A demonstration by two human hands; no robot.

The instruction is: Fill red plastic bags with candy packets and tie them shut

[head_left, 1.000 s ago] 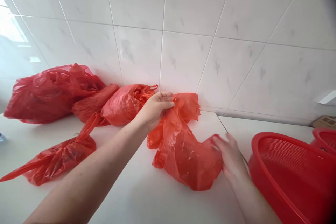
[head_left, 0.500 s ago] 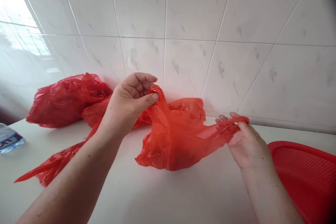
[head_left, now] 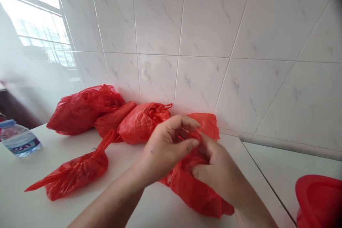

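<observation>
In the head view, I see both bare hands working close together over a red plastic bag [head_left: 197, 194] near the middle of the white table [head_left: 48, 213]. The left hand [head_left: 165, 146] has its thumb and fingers closed on the gathered plastic at the top; the right hand [head_left: 220, 171] curls its thumb and fingers around that same bunch, its far fingertips hidden and a little blurred. The bag's body sags below them toward the near side. Just behind, against the tiled wall [head_left: 208, 14], more red plastic [head_left: 208, 123] shows past the fingers. Off to the left, a large red bag [head_left: 82, 110], a flatter red bag [head_left: 109, 119] and a plump red bag [head_left: 140, 124] sit side by side along the wall. In front of them lies a tied red bag [head_left: 77, 172] with its two ends sticking out. A clear bottle [head_left: 21, 140] with a blue cap leans at the far left, and over on the right is part of a red basket [head_left: 301, 187], well apart from the hands.
</observation>
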